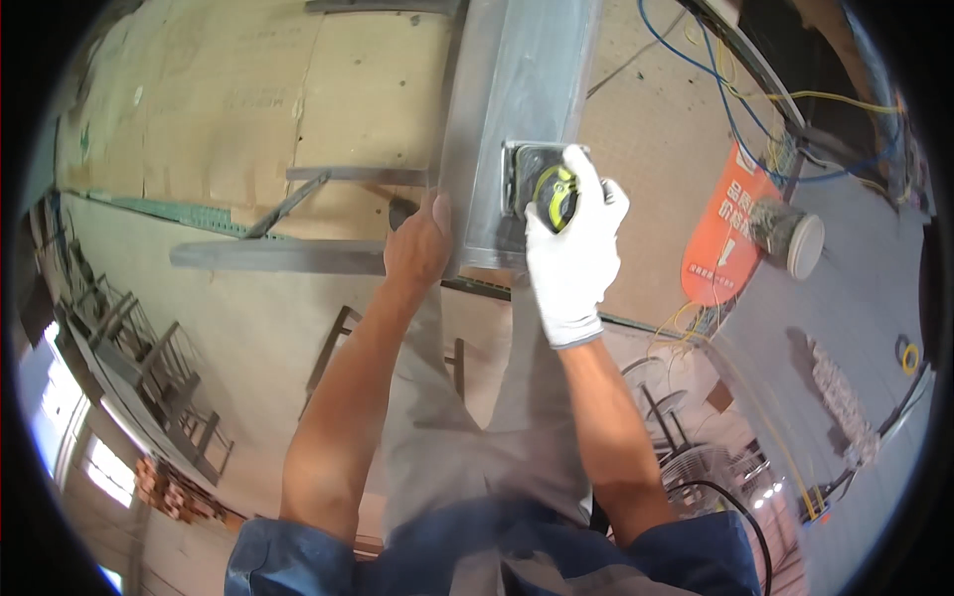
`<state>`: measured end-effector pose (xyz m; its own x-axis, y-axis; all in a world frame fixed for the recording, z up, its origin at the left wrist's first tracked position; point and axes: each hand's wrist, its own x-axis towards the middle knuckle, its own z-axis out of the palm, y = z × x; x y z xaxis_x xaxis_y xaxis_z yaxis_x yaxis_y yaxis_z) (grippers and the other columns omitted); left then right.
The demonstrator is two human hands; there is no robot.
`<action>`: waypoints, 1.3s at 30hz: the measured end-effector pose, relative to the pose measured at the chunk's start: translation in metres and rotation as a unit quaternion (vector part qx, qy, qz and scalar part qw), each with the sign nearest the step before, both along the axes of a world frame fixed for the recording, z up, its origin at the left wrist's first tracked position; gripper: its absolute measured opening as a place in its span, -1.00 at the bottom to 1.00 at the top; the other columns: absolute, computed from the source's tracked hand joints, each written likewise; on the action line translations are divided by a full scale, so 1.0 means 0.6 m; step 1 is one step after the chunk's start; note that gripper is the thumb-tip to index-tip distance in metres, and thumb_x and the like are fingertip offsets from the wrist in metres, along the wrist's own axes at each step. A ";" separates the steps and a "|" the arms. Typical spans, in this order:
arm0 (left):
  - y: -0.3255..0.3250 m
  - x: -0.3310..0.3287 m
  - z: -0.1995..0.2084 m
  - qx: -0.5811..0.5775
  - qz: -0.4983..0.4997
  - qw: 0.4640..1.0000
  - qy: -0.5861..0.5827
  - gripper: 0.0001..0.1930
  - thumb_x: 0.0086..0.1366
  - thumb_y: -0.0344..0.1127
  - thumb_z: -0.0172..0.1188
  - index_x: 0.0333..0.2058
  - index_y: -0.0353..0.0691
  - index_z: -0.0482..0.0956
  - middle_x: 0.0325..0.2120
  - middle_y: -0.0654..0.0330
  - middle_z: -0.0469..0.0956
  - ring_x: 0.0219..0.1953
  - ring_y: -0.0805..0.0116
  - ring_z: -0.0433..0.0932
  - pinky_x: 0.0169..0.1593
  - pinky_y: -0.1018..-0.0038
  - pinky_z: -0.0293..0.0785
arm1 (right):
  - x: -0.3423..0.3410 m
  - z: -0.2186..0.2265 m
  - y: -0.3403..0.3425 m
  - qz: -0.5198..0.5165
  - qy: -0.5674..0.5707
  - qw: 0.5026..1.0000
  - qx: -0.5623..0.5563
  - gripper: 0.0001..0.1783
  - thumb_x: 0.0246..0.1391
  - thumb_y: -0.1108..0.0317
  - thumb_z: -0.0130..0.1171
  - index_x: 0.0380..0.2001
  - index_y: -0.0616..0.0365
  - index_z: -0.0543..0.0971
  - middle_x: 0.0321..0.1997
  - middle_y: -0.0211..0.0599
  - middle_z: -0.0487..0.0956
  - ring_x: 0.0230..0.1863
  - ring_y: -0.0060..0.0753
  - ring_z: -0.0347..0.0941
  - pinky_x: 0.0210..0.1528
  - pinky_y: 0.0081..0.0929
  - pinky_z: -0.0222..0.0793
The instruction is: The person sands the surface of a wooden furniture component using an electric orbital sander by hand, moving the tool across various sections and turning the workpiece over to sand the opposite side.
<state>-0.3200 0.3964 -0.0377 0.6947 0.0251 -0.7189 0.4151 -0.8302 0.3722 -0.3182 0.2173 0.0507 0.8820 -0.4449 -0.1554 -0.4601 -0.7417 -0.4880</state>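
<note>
A long grey furniture panel (527, 65) lies before me, running from the middle of the view to the top edge. From its left side project grey leg-like bars (278, 255). My left hand (419, 243), bare, is closed round the panel's left edge near its close end; some fingertips are hidden. My right hand (581, 248), in a white glove, grips a black and yellow-green power sander (545, 184). The sander's square pad rests flat on the panel's top face, toward its right edge.
Cardboard sheets (229, 109) lie under the bars on the left. To the right are an orange-red sign (725, 233), a dusty tub (803, 246), and blue hoses (730, 94). A caged fan (701, 472) stands at lower right, dark chair-like frames (149, 368) at far left.
</note>
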 end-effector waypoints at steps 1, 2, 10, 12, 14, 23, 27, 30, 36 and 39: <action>0.008 -0.002 -0.002 -0.005 -0.013 1.000 0.003 -0.41 0.69 0.13 -0.35 0.37 -0.08 0.44 -0.04 -0.28 0.71 0.06 -0.43 0.63 0.21 -0.17 0.47 | -0.012 0.007 0.018 -0.018 0.007 1.000 0.006 -0.25 0.11 0.37 0.47 0.38 -0.35 0.55 0.34 -0.06 0.44 0.11 0.11 0.65 0.10 -0.08 0.65; 0.017 -0.003 -0.007 -0.029 -0.001 0.999 -0.012 -0.41 0.70 0.14 -0.36 0.29 -0.14 0.47 -0.02 -0.31 0.68 0.06 -0.47 0.59 0.18 -0.18 0.48 | -0.017 0.015 0.036 -0.045 0.025 0.998 0.019 -0.23 0.10 0.38 0.48 0.38 -0.38 0.55 0.35 -0.07 0.44 0.11 0.12 0.65 0.09 -0.08 0.66; 0.034 0.002 -0.039 -0.132 -0.011 0.991 0.014 -0.37 0.73 0.13 -0.36 0.21 -0.31 0.48 0.10 -0.38 0.58 0.19 -0.51 0.49 0.26 -0.06 0.44 | -0.050 0.013 0.111 -0.100 0.019 0.995 -0.005 -0.14 0.01 0.43 0.54 0.39 -0.40 0.53 0.35 -0.10 0.43 0.13 0.07 0.64 0.02 -0.11 0.68; 0.042 0.009 -0.038 -0.160 -0.003 0.987 0.016 -0.30 0.69 0.18 -0.33 0.38 -0.35 0.36 0.08 -0.51 0.59 0.19 -0.57 0.50 0.28 -0.19 0.41 | -0.061 0.016 0.116 -0.111 0.032 0.993 -0.004 -0.14 0.01 0.44 0.53 0.39 -0.40 0.53 0.35 -0.10 0.42 0.15 0.06 0.63 0.02 -0.11 0.68; 0.041 0.009 -0.034 -0.148 -0.008 0.989 0.015 -0.31 0.70 0.16 -0.32 0.37 -0.36 0.36 0.08 -0.51 0.59 0.19 -0.56 0.50 0.28 -0.18 0.41 | -0.075 0.018 0.107 -0.105 0.033 0.994 -0.005 -0.15 0.01 0.45 0.52 0.38 -0.40 0.54 0.35 -0.08 0.42 0.18 0.05 0.61 0.04 -0.11 0.68; 0.044 0.002 -0.046 -0.146 -0.016 0.989 -0.027 -0.30 0.71 0.14 -0.33 0.36 -0.41 0.37 0.12 -0.50 0.57 0.22 -0.57 0.48 0.31 -0.15 0.40 | -0.074 0.018 0.121 -0.131 0.002 0.991 -0.022 -0.19 -0.06 0.49 0.56 0.30 -0.37 0.63 0.30 -0.16 0.48 0.07 0.01 0.68 0.04 -0.20 0.68; 0.049 0.000 -0.052 -0.139 -0.024 0.989 -0.049 -0.31 0.71 0.15 -0.33 0.33 -0.43 0.38 0.08 -0.52 0.58 0.17 -0.60 0.49 0.26 -0.20 0.42 | -0.070 0.019 0.101 -0.124 0.023 0.991 -0.032 -0.19 -0.03 0.48 0.55 0.32 -0.35 0.61 0.32 -0.12 0.47 0.10 0.03 0.66 0.06 -0.17 0.67; 0.053 0.010 -0.053 -0.164 -0.040 0.986 -0.013 -0.32 0.71 0.15 -0.33 0.32 -0.41 0.37 0.04 -0.51 0.60 0.12 -0.62 0.51 0.20 -0.24 0.44 | -0.051 0.011 0.054 -0.156 0.016 0.986 -0.047 -0.20 0.01 0.42 0.56 0.35 -0.34 0.58 0.32 -0.10 0.45 0.13 0.08 0.63 0.11 -0.14 0.63; 0.049 0.005 -0.043 -0.147 -0.038 0.988 0.013 -0.37 0.71 0.13 -0.29 0.34 -0.34 0.35 -0.01 -0.50 0.62 0.09 -0.61 0.53 0.16 -0.25 0.44 | -0.054 0.021 0.070 -0.073 0.046 0.996 -0.007 -0.13 -0.07 0.46 0.58 0.34 -0.37 0.57 0.34 -0.07 0.44 0.16 0.12 0.63 0.13 -0.13 0.66; 0.042 0.007 -0.031 -0.138 -0.025 0.990 0.007 -0.36 0.71 0.12 -0.29 0.36 -0.35 0.34 0.00 -0.48 0.62 0.09 -0.59 0.54 0.18 -0.23 0.44 | -0.014 0.017 0.065 -0.053 0.050 0.997 -0.004 -0.13 -0.04 0.44 0.56 0.37 -0.40 0.55 0.37 -0.01 0.42 0.17 0.16 0.63 0.13 -0.12 0.66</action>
<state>-0.3158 0.4216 -0.0561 0.6800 -0.2083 -0.7030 0.3822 -0.7176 0.5822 -0.3265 0.2566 0.0608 0.8105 -0.5358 -0.2365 -0.5818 -0.6899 -0.4308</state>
